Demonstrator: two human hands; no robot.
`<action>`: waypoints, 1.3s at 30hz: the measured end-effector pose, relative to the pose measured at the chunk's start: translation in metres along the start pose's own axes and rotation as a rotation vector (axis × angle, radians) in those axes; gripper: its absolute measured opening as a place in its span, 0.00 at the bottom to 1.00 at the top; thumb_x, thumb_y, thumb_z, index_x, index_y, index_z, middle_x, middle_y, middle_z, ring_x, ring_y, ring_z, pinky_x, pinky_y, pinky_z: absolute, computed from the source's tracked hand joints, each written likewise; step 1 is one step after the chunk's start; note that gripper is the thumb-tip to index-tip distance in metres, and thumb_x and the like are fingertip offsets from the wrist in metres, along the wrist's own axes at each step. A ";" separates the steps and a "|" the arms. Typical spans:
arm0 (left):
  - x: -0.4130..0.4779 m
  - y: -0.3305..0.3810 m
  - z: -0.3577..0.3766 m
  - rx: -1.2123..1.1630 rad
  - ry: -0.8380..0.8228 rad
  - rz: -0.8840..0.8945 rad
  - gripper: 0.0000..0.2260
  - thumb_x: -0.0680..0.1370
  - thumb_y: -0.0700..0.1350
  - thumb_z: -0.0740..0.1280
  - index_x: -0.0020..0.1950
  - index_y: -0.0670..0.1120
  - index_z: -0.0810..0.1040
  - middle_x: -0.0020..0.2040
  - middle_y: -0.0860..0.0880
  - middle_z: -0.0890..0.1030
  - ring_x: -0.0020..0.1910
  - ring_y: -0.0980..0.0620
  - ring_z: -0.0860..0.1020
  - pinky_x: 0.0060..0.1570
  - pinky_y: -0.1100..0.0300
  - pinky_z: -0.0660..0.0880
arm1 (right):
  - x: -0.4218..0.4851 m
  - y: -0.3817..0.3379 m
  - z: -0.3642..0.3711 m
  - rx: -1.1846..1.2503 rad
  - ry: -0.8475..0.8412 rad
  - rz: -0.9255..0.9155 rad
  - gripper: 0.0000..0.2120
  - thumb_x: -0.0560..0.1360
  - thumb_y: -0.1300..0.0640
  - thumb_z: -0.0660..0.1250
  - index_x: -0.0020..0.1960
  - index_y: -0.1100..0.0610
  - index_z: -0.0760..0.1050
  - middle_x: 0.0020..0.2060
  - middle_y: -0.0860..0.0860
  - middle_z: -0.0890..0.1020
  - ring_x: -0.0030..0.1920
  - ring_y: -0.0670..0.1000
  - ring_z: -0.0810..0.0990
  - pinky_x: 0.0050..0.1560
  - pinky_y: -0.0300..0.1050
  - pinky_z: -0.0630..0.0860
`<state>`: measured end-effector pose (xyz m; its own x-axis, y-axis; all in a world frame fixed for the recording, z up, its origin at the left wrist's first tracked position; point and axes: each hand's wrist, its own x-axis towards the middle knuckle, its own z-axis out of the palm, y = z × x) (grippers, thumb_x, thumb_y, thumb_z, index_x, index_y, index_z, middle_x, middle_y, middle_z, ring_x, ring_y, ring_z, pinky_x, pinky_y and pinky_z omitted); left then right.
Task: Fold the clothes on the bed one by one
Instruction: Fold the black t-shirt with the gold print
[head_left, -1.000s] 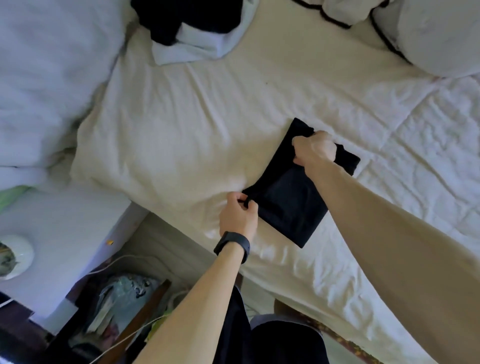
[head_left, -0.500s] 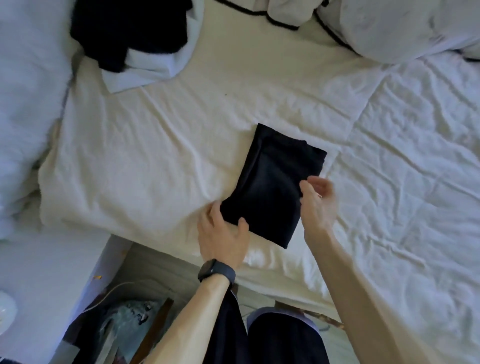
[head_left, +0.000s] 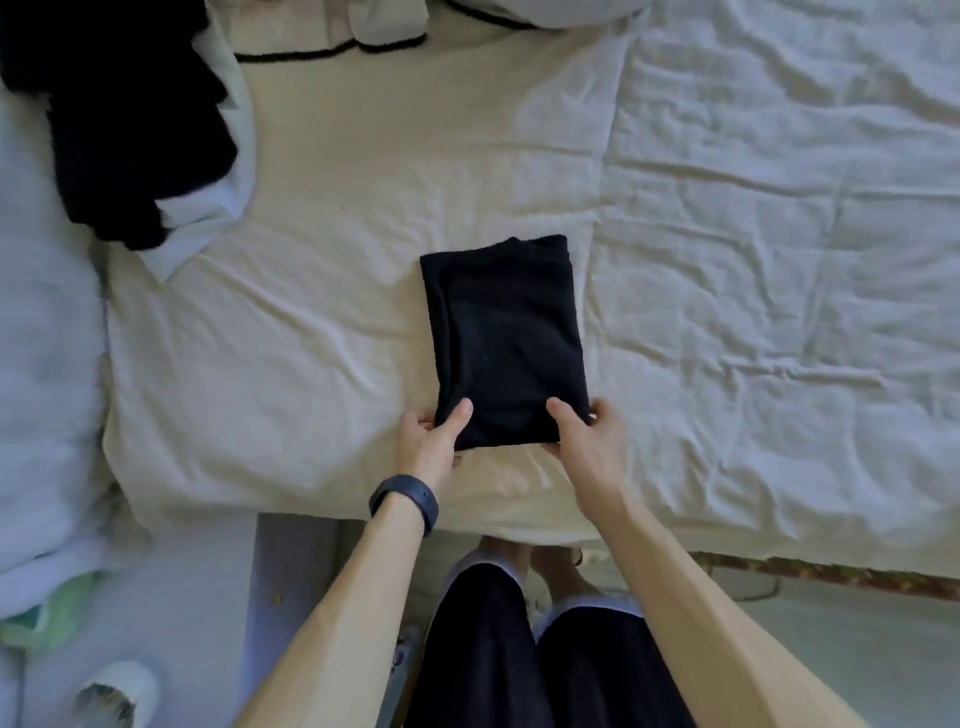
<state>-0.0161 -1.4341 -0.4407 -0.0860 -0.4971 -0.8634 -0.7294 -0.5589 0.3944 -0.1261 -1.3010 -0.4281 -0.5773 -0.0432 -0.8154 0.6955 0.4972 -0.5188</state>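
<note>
Pinching its near corners, left hand (head_left: 427, 441) and right hand (head_left: 589, 439) hold the folded black garment (head_left: 506, 338), centre frame on bed (head_left: 337, 322). Risk: lifting by one edge may let layers sag, unfold. Clothes pile (head_left: 130, 130) upper left.

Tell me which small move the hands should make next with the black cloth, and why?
Probably lift the folded black garment and set it aside. It already lies as a compact rectangle on the bed, the left hand and right hand each pinch a near corner, and a pile of clothes waits at the upper left.
</note>
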 end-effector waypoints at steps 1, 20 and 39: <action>-0.012 -0.010 0.009 -0.053 -0.017 -0.019 0.21 0.76 0.56 0.73 0.61 0.46 0.73 0.55 0.50 0.80 0.49 0.50 0.81 0.43 0.55 0.80 | -0.004 0.000 -0.011 0.032 0.039 -0.027 0.11 0.76 0.51 0.70 0.51 0.56 0.74 0.48 0.54 0.82 0.50 0.55 0.84 0.54 0.62 0.82; -0.036 0.086 0.143 0.745 -0.251 0.532 0.34 0.74 0.55 0.75 0.75 0.50 0.65 0.64 0.53 0.74 0.63 0.54 0.73 0.64 0.57 0.70 | 0.016 0.102 -0.183 0.525 0.131 0.008 0.19 0.78 0.52 0.73 0.67 0.52 0.73 0.58 0.48 0.82 0.56 0.48 0.84 0.50 0.44 0.83; -0.060 0.108 0.161 0.529 -0.680 0.403 0.13 0.80 0.38 0.69 0.63 0.49 0.77 0.53 0.50 0.85 0.52 0.50 0.84 0.43 0.60 0.81 | -0.021 0.087 -0.227 0.509 0.298 -0.189 0.04 0.82 0.55 0.67 0.55 0.47 0.75 0.53 0.54 0.84 0.52 0.53 0.86 0.57 0.58 0.82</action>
<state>-0.1990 -1.3575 -0.3971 -0.6529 -0.0009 -0.7575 -0.7572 0.0256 0.6527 -0.1502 -1.0599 -0.3981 -0.7540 0.1898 -0.6288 0.6441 0.0260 -0.7645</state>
